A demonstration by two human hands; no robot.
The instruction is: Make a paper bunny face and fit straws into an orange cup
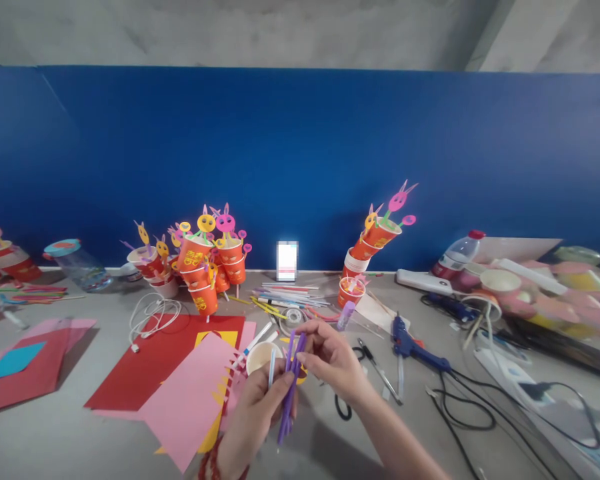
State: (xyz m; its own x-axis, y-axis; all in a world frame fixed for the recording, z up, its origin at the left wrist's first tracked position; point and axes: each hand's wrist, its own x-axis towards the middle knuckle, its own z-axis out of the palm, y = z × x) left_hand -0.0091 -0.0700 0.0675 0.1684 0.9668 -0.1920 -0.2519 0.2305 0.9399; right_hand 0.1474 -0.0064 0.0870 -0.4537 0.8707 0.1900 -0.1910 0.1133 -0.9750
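Several thin purple straws point(285, 420) stand nearly upright in a bunch between my hands. My left hand point(260, 400) is closed around their lower part, with a pale blue-white stick point(272, 367) rising beside its thumb. Higher up, my right hand point(333, 357) pinches the straws near their top ends with thumb and fingers. Just behind the left hand is a white paper cup point(261, 353), seen from above and partly hidden. Pink paper point(195, 400) with a cut, fringed edge lies to the left, over red sheets point(130, 373) and yellow paper.
Decorated red cups point(203, 300) stand behind on the left; another stack point(383, 233) leans at the right. Loose sticks point(290, 293) and a phone point(287, 260) are at the back. A blue glue gun point(420, 350), pen point(380, 370), black-handled scissors point(343, 408) and power strip point(520, 380) lie right.
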